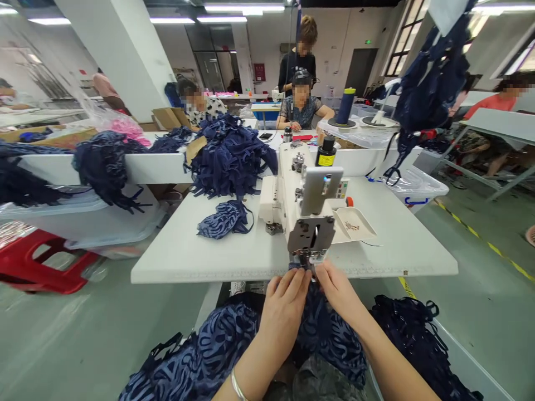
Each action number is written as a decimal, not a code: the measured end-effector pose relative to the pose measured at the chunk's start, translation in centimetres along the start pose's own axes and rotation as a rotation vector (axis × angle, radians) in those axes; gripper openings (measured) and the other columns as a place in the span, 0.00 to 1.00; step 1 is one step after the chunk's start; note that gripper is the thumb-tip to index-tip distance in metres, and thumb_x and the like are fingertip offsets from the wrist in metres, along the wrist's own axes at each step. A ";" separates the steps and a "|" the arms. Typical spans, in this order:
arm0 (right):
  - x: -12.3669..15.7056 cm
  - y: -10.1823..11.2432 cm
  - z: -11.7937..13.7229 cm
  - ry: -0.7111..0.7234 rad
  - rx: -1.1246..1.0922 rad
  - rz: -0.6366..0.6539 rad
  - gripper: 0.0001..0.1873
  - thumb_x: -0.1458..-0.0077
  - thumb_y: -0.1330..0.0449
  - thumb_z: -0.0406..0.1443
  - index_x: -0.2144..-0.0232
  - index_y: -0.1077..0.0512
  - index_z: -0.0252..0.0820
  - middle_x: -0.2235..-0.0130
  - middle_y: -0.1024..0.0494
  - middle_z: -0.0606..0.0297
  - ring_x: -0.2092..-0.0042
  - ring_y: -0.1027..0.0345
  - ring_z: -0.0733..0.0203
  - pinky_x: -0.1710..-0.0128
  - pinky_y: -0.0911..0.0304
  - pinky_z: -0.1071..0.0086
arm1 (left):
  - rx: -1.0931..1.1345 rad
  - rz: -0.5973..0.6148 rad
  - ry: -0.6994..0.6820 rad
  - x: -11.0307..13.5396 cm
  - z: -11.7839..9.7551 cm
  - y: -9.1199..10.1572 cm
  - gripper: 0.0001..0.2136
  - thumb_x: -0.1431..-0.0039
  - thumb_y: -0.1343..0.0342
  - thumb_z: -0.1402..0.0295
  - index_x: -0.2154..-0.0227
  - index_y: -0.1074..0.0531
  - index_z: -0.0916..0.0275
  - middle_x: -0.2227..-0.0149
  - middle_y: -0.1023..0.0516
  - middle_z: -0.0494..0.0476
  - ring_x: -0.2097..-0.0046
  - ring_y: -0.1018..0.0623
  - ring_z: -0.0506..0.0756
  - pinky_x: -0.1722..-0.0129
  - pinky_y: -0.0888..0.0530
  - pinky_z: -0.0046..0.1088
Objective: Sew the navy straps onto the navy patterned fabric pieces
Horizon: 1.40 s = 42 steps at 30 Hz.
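Observation:
My left hand is at the front of the white sewing machine, fingers together, pressing a navy patterned bra under the metal head. Close beside it, my right hand pinches the same bra just right of the needle area. Its fabric hangs from the table edge onto my lap; the edge being gripped is mostly hidden by my fingers. More patterned navy fabric lies across my lap to the left. On the table, left of the machine, rests a folded navy bra with a strap loop.
A tall heap of navy bras covers the table's back left. Right of the machine sits a cream tray with small bits. A navy bundle hangs at right; another pile fills a bin below. Co-workers sit beyond. A red stool stands left.

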State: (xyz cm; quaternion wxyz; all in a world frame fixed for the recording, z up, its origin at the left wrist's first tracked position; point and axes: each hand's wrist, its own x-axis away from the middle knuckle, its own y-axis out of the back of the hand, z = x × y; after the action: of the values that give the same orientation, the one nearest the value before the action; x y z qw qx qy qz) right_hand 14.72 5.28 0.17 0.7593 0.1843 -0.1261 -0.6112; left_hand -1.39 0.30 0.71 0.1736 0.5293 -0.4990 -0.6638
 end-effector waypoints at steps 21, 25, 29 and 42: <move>6.5 -2.8 -4.3 -0.272 -0.475 0.475 0.18 0.41 0.45 0.50 0.59 0.27 0.45 0.64 0.24 0.64 0.65 0.32 0.60 0.65 0.34 0.69 | 0.026 -0.069 0.701 12.1 7.8 9.3 0.23 0.40 0.52 0.74 0.42 0.34 0.53 0.58 0.21 0.56 0.57 0.25 0.58 0.56 0.29 0.34; 4.3 -3.1 -6.9 -0.042 -0.126 0.321 0.17 0.39 0.48 0.49 0.56 0.29 0.46 0.52 0.26 0.59 0.51 0.33 0.55 0.51 0.36 0.65 | -0.623 0.325 0.595 16.2 9.1 11.8 0.28 0.40 0.56 0.79 0.37 0.43 0.55 0.64 0.23 0.58 0.64 0.28 0.59 0.64 0.33 0.34; 3.5 -4.4 -11.8 0.036 0.302 0.254 0.19 0.36 0.54 0.45 0.56 0.29 0.41 0.53 0.26 0.52 0.51 0.32 0.50 0.50 0.37 0.57 | -0.445 0.882 0.720 22.0 8.1 7.4 0.29 0.42 0.49 0.74 0.36 0.44 0.63 0.53 0.25 0.67 0.56 0.24 0.63 0.58 0.29 0.37; 5.6 -1.7 -16.8 -0.035 0.091 0.214 0.16 0.36 0.52 0.44 0.64 0.29 0.43 0.60 0.25 0.60 0.57 0.32 0.57 0.55 0.38 0.65 | 0.360 0.511 0.776 16.7 11.2 6.1 0.23 0.42 0.53 0.48 0.50 0.28 0.53 0.50 0.22 0.52 0.49 0.23 0.59 0.49 0.25 0.35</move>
State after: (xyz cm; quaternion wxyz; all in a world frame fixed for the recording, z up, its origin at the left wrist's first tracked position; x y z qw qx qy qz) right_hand 21.52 1.59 -15.91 0.8088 0.1933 -0.1857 -0.5234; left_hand -19.36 -9.70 -3.68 0.4097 0.6196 -0.6180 -0.2576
